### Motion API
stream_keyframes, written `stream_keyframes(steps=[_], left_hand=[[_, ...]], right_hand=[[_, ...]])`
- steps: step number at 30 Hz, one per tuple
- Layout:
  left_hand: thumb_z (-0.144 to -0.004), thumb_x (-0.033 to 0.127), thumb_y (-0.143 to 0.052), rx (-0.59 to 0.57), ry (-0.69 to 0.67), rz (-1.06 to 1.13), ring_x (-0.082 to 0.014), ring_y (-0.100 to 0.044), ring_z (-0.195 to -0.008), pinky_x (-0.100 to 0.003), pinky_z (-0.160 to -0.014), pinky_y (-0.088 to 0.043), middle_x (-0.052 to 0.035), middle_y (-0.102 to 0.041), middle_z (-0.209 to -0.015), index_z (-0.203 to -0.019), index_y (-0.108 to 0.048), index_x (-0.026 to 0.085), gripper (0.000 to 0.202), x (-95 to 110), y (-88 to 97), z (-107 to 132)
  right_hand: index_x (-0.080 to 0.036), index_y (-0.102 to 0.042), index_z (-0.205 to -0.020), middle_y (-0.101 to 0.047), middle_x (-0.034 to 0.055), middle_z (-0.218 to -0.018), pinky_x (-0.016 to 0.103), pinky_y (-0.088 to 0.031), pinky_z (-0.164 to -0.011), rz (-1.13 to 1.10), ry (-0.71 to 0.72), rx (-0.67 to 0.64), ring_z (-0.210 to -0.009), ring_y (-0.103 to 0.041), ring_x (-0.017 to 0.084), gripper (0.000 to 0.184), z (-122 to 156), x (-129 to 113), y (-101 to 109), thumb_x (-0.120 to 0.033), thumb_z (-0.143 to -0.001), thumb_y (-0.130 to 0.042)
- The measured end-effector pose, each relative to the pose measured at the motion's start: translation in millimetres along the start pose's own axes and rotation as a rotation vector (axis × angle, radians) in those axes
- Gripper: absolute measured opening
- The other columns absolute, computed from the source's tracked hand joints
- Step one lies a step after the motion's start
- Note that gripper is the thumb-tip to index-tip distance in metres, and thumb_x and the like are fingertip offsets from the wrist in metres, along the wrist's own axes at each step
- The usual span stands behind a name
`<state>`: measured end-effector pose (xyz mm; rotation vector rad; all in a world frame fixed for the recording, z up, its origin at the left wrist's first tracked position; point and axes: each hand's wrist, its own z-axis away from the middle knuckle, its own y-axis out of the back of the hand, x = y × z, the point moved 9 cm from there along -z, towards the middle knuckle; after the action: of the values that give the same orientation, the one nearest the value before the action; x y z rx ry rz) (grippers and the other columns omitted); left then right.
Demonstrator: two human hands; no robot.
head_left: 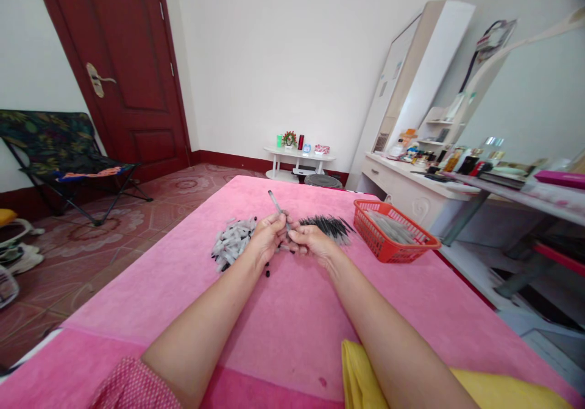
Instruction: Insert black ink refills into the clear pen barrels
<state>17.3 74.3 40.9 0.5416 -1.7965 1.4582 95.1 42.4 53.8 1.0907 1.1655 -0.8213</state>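
Observation:
A slim pen (275, 202), clear-grey with a dark tip, points up and away between my two hands. My left hand (269, 233) is closed round its middle. My right hand (312, 241) pinches the lower end, where fingers partly hide it. Left of my hands lies a heap of whitish translucent pen caps (235, 242) with some black pieces among them. Just beyond my right hand, many thin dark pen refills (329, 225) lie side by side. A few small black pieces (267, 273) are scattered near my left wrist.
An orange-red plastic basket (388, 254) holding clear pen barrels (393, 227) stands at the right on the pink cloth (283, 317). Yellow fabric (361, 375) lies under my right forearm. Beyond are a low white table (299, 152), a folding chair (59, 147) and a cluttered dresser (402, 180).

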Motion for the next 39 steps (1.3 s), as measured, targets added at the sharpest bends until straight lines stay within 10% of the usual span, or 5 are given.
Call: stream_keyframes(steps=[5,9,24,33,39], left_hand=[[-0.062,0.027,-0.075,0.264,-0.098,-0.062,-0.015,-0.065,-0.061,-0.021,-0.052,-0.049,-0.005,-0.066,-0.069,-0.074,-0.062,0.011,0.024,8,29.6,-3],[-0.059,0.034,-0.076,0.319,-0.211,-0.083,-0.0144,-0.066,-0.062,-0.019,-0.05,-0.048,-0.0059,-0.067,-0.073,-0.077,-0.063,0.011,0.032,23,38.8,-2],[-0.069,0.029,-0.071,-0.304,0.322,-0.215,-0.0079,-0.058,-0.044,-0.017,-0.045,-0.047,-0.0033,-0.067,-0.068,-0.091,-0.058,0.014,0.029,-33,-15.9,10],[-0.077,0.037,-0.062,-0.423,0.588,-0.095,-0.0268,-0.065,-0.088,-0.041,-0.086,-0.045,-0.0207,-0.068,-0.092,-0.09,-0.061,0.006,0.033,-78,-33.4,37],[-0.065,0.029,-0.073,-0.17,0.247,-0.237,-0.022,-0.066,-0.084,-0.04,-0.087,-0.044,-0.0142,-0.068,-0.093,-0.09,-0.062,0.012,0.032,-62,-10.4,13]], right_hand=[[-0.019,-0.068,-0.072,-0.067,0.0069,-0.072,0.026,-0.038,-0.062,0.918,0.075,0.454,-0.07,-0.059,0.018,0.015,11,-17,21,-0.03,-0.073,-0.06],[-0.023,-0.07,-0.083,-0.069,0.0098,-0.082,0.028,-0.038,-0.066,1.179,0.021,0.531,-0.08,-0.062,0.022,0.019,14,-10,18,-0.035,-0.075,-0.058],[-0.011,-0.06,-0.076,-0.053,-0.0018,-0.05,0.017,-0.026,-0.034,-0.282,0.162,0.491,-0.035,-0.037,0.005,0.041,-5,18,68,-0.051,-0.071,-0.057],[-0.012,-0.062,-0.074,-0.06,-0.0009,-0.056,0.014,-0.048,-0.044,-0.728,0.179,0.767,-0.046,-0.055,0.006,0.007,10,32,97,-0.018,-0.072,-0.065],[-0.011,-0.061,-0.074,-0.064,0.0017,-0.061,0.015,-0.051,-0.048,-0.737,0.106,0.699,-0.053,-0.062,0.009,0.003,5,41,85,-0.008,-0.075,-0.061]])
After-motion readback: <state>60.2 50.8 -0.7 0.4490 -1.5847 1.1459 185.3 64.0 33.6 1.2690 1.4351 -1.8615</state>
